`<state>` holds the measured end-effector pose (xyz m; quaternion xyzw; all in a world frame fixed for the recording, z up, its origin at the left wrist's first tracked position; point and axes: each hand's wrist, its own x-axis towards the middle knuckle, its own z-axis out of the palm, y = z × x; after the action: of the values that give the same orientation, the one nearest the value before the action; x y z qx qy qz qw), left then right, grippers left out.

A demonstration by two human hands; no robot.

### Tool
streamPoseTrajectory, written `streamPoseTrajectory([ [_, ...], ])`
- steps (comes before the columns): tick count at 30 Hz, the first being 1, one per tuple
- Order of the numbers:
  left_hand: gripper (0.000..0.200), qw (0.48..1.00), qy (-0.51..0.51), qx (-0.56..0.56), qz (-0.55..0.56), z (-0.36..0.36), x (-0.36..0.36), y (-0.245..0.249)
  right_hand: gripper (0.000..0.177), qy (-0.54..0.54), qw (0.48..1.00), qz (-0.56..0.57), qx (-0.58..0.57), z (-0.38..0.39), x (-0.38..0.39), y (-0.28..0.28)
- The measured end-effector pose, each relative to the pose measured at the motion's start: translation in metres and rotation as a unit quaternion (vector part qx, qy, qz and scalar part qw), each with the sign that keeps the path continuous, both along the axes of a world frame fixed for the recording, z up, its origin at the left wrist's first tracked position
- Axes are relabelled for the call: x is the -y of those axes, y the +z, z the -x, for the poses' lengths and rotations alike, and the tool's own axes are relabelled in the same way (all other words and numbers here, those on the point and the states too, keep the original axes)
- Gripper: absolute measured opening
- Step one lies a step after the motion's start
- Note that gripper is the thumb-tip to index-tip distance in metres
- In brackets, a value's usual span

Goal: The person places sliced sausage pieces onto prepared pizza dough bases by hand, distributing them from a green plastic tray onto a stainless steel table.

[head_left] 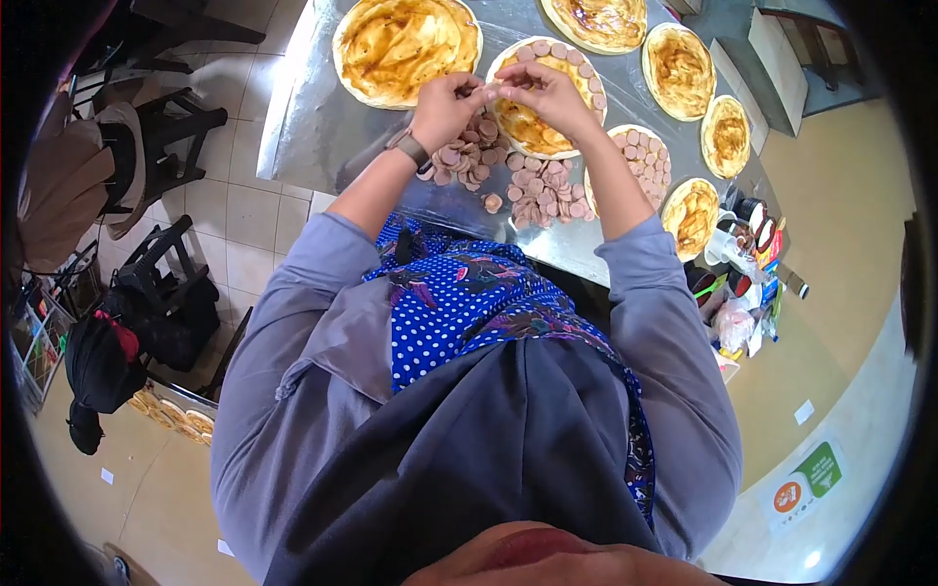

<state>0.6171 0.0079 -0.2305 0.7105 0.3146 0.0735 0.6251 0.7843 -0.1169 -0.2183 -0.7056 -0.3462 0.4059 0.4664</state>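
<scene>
"Stools [151, 137], dark in colour, stood on the tiled floor [244, 210] at far left. What followed along the metal table [303, 127]?"

"A sauced pizza base [405, 49] occupied the table's upper left. Next to it, the left hand [451, 105], a watch [410, 148] at its wrist, had thumb and fingertips brought narrowly together over the left edge of the central pizza base [531, 135]. A heap of sausage slices [474, 154] lay beside that wrist."

"Where was the other hand, and was anything held?"

"The right hand [545, 93] hovered above the same base, its fingers narrowed near the left fingertips. Whether either hand held a slice could not be told. Rim slices [584, 70] lined the base's upper and right edge; sauce showed within."

"And farther right?"

"A second heap [547, 195] lay nearer the wearer, beside a slice-covered base [647, 161] partly hidden by the right forearm [618, 190]. Other sauced bases [726, 137] followed, then assorted packages [747, 259]."
</scene>
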Motion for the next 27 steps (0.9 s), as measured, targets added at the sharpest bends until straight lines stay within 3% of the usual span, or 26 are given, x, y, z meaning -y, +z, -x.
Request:
streamPoseTrajectory([
  [4,0.029,0.999,0.025,0.018,-0.024,-0.012,0.0,-0.008,0.021,-0.047,0.997,0.0,-0.064,-0.007,-0.003,-0.015],
  [6,0.026,0.999,0.032,0.023,0.009,-0.011,0.001,-0.011,0.018,-0.089,0.988,0.011,0.123,-0.014,-0.007,-0.022],
  [11,0.033,0.998,0.0,0.02,0.054,-0.003,0.004,-0.011,0.016,-0.083,0.954,0.051,0.282,-0.014,-0.011,-0.023],
  [14,0.039,0.996,0.0,0.043,0.074,-0.004,0.005,-0.007,0.018,-0.098,0.963,0.035,0.248,0.005,-0.006,0.002],
  [16,0.042,0.996,-0.001,0.06,0.063,-0.007,0.006,0.001,0.019,-0.055,0.997,-0.017,0.046,0.017,0.001,0.005],
  [19,0.045,0.991,-0.007,0.063,0.114,-0.007,0.007,0.007,0.017,-0.079,0.996,-0.027,-0.013,0.017,0.007,-0.013],
  [21,0.04,0.996,-0.018,0.069,0.06,-0.002,0.008,0.005,0.016,-0.098,0.994,-0.036,-0.025,0.015,0.008,-0.024],
  [22,0.04,0.996,-0.018,0.069,0.059,0.002,0.007,0.004,0.014,-0.097,0.994,-0.011,0.045,0.016,0.008,-0.023],
  [23,0.037,0.998,-0.03,0.052,-0.015,0.007,0.009,0.004,0.011,-0.096,0.989,0.015,0.115,0.017,0.008,-0.023],
  [24,0.034,0.995,-0.042,0.034,-0.089,0.013,0.012,0.006,0.011,-0.097,0.989,0.015,0.114,0.019,0.008,-0.024],
  [25,0.034,0.995,-0.042,0.034,-0.089,0.018,0.016,0.009,0.011,-0.105,0.979,0.025,0.175,0.02,0.006,-0.025],
  [27,0.03,0.951,-0.096,0.034,-0.292,0.03,0.024,0.014,0.01,-0.112,0.965,0.035,0.235,0.021,0.002,-0.027],
])
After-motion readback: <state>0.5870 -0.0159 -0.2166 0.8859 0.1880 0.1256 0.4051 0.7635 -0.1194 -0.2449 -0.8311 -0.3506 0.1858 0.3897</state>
